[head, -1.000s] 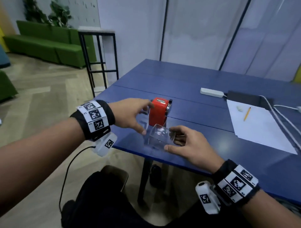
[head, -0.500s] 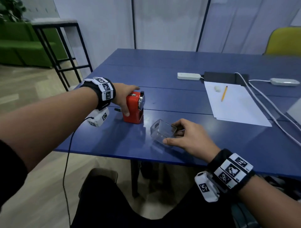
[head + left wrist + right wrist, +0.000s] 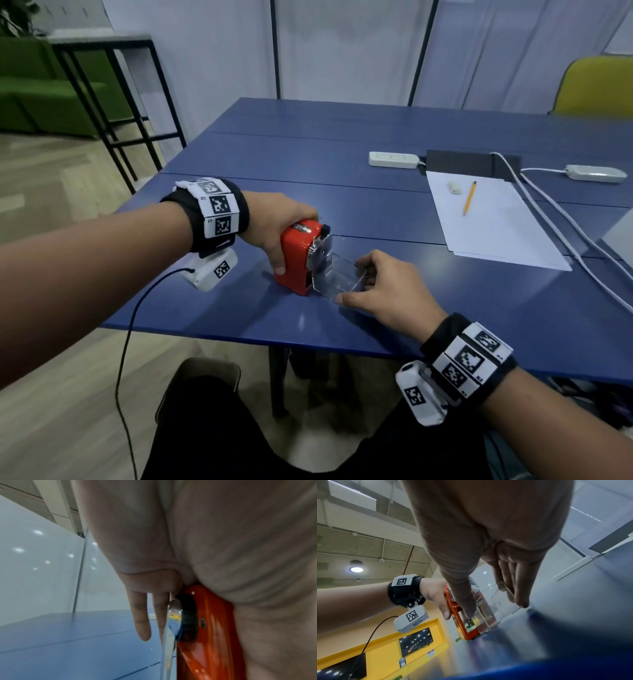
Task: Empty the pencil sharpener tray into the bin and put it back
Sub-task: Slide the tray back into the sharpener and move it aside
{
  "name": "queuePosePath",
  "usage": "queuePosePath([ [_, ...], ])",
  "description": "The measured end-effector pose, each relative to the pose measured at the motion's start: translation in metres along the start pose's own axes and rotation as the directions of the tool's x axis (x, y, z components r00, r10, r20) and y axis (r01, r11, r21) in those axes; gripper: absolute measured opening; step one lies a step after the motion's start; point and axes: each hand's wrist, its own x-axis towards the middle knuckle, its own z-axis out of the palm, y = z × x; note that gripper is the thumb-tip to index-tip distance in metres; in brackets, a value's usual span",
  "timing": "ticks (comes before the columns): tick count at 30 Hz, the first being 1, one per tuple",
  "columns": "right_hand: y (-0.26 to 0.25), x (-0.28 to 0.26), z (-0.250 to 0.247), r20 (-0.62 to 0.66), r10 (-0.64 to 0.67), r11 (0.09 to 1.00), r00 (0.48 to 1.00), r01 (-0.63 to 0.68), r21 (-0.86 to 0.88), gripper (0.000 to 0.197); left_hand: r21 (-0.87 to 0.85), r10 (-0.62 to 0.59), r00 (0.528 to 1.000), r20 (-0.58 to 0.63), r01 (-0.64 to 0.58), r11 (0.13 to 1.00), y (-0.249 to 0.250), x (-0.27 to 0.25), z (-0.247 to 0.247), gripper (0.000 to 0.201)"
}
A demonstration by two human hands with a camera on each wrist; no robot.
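A red pencil sharpener [image 3: 296,260] stands near the front left of the blue table [image 3: 376,212]. My left hand [image 3: 277,229] grips it over the top, thumb down its near side; the left wrist view shows the sharpener [image 3: 211,635] under my palm. A clear plastic tray [image 3: 337,279] lies on the table with its far end at the sharpener's open front. My right hand [image 3: 380,291] pinches the tray between thumb and fingers. In the right wrist view the tray [image 3: 494,605] meets the sharpener [image 3: 458,615]. No bin is in view.
White paper [image 3: 489,222] with a pencil [image 3: 469,198] and an eraser [image 3: 455,187] lies at the right. Behind it sit a power strip [image 3: 393,159], a dark pad [image 3: 472,163] and white cables [image 3: 561,240]. A yellow chair [image 3: 597,85] stands at the far right.
My left hand closed over the sharpener and turned its open front toward the tray. My right hand brought the tray up to that opening.
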Motion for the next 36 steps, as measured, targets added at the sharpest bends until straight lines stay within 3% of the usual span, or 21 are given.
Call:
queuePosePath([
  [16, -0.008, -0.009, 0.008, -0.071, 0.012, 0.998, 0.997, -0.007, 0.059, 0.064, -0.054, 0.018, 1.000, -0.007, -0.019, 0.998, -0.003, 0.003, 0.002, 0.083],
  [36, -0.018, 0.008, -0.006, 0.100, -0.082, 0.996, 0.992, 0.084, -0.023, 0.057, -0.051, 0.015, 0.999, 0.033, -0.013, 0.999, 0.001, 0.003, -0.002, 0.084],
])
